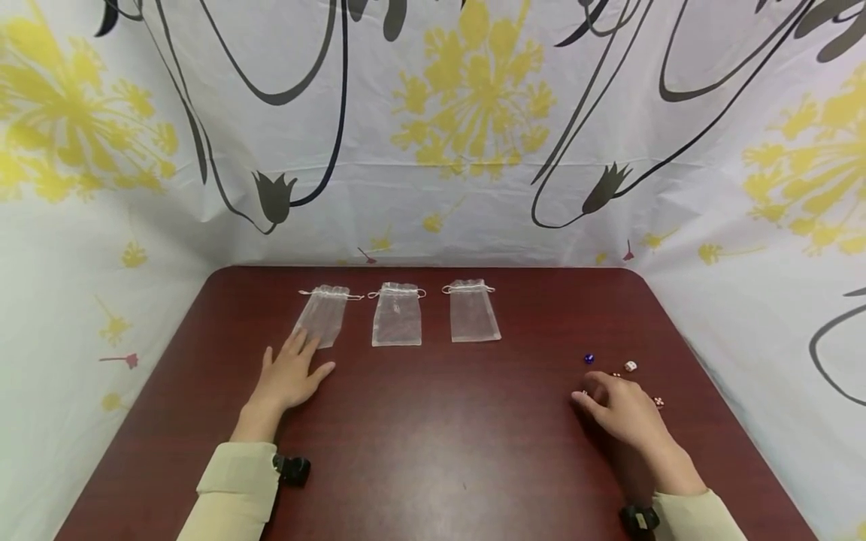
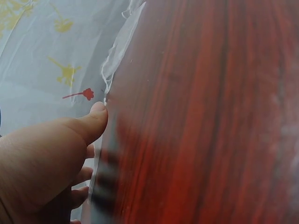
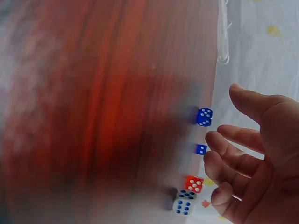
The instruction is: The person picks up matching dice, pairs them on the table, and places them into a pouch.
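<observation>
Fingers spread, my left hand [image 1: 287, 378] reaches the lower end of the left sheer drawstring pouch [image 1: 325, 312]. Its thumb points toward the table's middle in the head view. Over a small group of dice at the right is my right hand [image 1: 625, 409], fingers loosely bent and nothing seen in its grasp. A blue die [image 3: 204, 117], a smaller blue die [image 3: 201, 149], a red die [image 3: 194, 184] and a white die with blue dots [image 3: 185, 202] show beside its fingers in the right wrist view. The hand partly covers the dice in the head view.
Two more sheer pouches, a middle pouch [image 1: 397, 315] and a right pouch [image 1: 474, 312], lie flat near the back edge. The dark red table [image 1: 433, 436] has a patterned white cloth [image 1: 433, 210] hanging behind and around it.
</observation>
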Demonstrator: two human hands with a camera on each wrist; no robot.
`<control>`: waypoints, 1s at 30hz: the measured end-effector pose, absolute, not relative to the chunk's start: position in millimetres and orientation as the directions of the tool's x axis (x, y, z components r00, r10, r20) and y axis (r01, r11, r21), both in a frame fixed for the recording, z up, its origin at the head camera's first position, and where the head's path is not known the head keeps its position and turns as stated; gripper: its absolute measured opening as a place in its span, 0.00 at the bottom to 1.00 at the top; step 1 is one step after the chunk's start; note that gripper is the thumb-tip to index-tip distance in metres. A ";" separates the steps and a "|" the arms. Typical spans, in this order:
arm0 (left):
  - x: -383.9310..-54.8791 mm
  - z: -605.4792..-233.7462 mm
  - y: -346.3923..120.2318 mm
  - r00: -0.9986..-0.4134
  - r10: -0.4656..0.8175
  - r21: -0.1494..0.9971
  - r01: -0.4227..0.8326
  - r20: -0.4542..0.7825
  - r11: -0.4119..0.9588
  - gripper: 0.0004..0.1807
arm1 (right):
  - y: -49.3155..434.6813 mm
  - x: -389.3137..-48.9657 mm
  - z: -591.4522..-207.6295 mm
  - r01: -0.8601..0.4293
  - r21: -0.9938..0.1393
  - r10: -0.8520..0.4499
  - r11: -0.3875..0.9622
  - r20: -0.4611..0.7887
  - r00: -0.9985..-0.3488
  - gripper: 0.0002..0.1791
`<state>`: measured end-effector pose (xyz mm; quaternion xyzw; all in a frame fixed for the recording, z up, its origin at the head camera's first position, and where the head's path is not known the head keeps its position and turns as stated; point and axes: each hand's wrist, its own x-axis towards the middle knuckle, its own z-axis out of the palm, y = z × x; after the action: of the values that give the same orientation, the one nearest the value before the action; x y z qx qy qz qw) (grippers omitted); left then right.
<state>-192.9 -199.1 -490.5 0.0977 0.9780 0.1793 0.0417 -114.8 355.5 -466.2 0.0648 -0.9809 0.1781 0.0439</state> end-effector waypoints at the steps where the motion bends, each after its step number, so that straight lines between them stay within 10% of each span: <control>1: -192.8 -491.2 -199.0 -0.977 0.206 0.359 0.177 -0.046 0.916 0.40 | 355.8 -115.0 -467.8 -0.153 -0.354 -0.122 0.923 0.106 -0.987 0.24; 30: -191.9 -493.9 -199.3 -0.978 0.206 0.380 0.180 -0.028 0.907 0.39 | 353.2 -123.4 -477.9 -0.214 -0.341 -0.173 0.915 0.148 -0.974 0.06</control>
<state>-191.9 -199.3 -493.9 0.0989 0.9759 0.1914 0.0338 -123.4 353.2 -477.9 0.0991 -0.9769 0.1805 0.0575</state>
